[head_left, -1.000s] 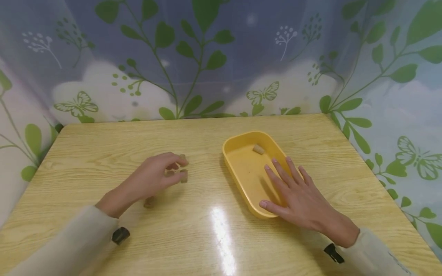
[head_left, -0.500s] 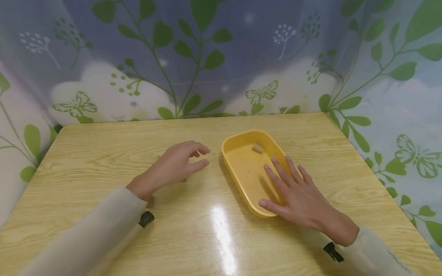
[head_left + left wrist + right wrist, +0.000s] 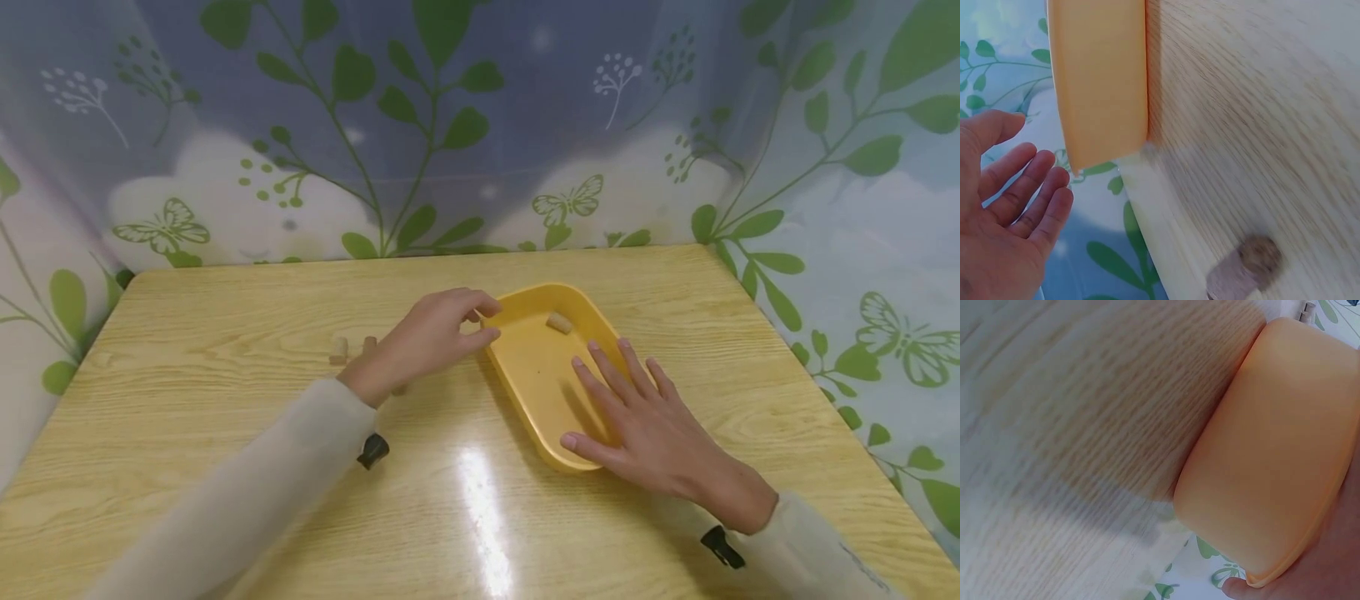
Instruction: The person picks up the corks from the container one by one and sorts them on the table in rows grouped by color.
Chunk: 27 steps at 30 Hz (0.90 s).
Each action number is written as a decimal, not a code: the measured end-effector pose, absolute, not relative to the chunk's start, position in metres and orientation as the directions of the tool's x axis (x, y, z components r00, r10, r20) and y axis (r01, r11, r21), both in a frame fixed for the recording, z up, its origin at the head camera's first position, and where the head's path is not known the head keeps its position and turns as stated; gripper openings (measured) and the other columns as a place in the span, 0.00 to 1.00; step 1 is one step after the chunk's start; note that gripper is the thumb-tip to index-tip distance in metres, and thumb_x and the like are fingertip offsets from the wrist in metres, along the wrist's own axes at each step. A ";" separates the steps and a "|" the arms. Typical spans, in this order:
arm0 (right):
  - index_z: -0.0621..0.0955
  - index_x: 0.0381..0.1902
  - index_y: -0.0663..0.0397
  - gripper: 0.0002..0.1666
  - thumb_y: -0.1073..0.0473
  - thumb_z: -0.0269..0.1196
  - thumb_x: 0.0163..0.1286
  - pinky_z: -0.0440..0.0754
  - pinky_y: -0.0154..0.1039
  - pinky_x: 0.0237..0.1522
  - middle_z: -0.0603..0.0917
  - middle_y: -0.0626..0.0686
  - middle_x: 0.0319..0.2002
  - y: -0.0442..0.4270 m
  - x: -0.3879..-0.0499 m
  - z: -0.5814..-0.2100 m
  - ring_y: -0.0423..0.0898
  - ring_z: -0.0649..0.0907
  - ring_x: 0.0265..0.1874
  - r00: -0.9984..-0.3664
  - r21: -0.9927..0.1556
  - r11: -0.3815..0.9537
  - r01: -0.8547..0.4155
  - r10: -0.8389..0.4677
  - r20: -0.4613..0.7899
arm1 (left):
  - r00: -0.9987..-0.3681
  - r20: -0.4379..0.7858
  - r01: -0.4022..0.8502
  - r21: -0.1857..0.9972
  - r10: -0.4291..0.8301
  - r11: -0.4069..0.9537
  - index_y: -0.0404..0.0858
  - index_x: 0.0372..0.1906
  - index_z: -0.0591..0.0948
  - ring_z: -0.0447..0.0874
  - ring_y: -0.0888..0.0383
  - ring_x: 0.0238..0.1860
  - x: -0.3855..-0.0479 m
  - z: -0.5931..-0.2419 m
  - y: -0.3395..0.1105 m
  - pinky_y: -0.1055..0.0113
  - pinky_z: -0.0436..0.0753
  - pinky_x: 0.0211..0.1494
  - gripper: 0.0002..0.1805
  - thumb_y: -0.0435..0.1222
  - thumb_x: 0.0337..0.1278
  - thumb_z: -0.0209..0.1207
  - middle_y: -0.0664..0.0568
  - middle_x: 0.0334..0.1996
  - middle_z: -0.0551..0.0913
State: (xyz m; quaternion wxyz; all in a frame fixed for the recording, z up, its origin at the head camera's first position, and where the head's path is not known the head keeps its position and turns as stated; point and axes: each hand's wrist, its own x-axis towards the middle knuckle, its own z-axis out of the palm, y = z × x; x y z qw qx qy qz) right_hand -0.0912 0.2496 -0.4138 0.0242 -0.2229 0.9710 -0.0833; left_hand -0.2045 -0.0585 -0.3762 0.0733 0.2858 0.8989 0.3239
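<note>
My left hand (image 3: 431, 333) is at the left rim of a yellow plastic tray (image 3: 517, 408), thumb and fingers apart. In the left wrist view the palm and loosely bent fingers (image 3: 1016, 194) show nothing held. Spread fingers of my right hand (image 3: 660, 433) lie over the tray's right side; in the right wrist view a fingertip (image 3: 1241, 589) shows beside the rim. One cork (image 3: 558, 322) lies inside the tray towards its far end. On the table, corks (image 3: 370, 343) sit behind and under my left forearm, which hides part of the group.
The tray stands on a wood-grain table (image 3: 225, 333). Behind and at both sides hangs a curtain (image 3: 480, 167) printed with leaves and butterflies. A bright glare streak (image 3: 483, 517) crosses the table near the front.
My left hand has moved right from beside the corks to the tray's left rim, uncovering corks on the table. The right hand and the tray stay where they were.
</note>
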 end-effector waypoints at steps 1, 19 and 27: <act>0.55 0.90 0.43 0.54 0.24 0.55 0.80 0.47 0.76 0.83 0.50 0.57 0.90 0.250 -0.091 -0.414 0.68 0.45 0.89 -0.899 -0.172 0.887 -0.429 -0.437 -0.011 | -0.824 0.054 0.471 0.619 0.564 0.628 0.40 0.69 0.83 0.86 0.49 0.62 -0.206 -0.376 -0.055 0.51 0.85 0.68 0.22 0.44 0.79 0.65 0.47 0.66 0.87; 0.55 0.90 0.44 0.54 0.24 0.54 0.80 0.48 0.77 0.82 0.49 0.57 0.90 0.250 -0.092 -0.415 0.68 0.45 0.89 -0.898 -0.164 0.886 -0.433 -0.439 -0.003 | -0.839 0.029 0.449 0.602 0.544 0.660 0.37 0.71 0.82 0.86 0.49 0.65 -0.220 -0.380 -0.005 0.55 0.86 0.69 0.24 0.42 0.79 0.65 0.47 0.67 0.86; 0.56 0.90 0.45 0.54 0.24 0.55 0.79 0.49 0.77 0.82 0.50 0.57 0.90 0.250 -0.093 -0.415 0.68 0.45 0.89 -0.899 -0.165 0.886 -0.433 -0.439 0.003 | -0.852 0.038 0.440 0.592 0.522 0.675 0.37 0.70 0.82 0.86 0.49 0.65 -0.223 -0.386 0.013 0.56 0.86 0.69 0.24 0.43 0.79 0.65 0.47 0.66 0.86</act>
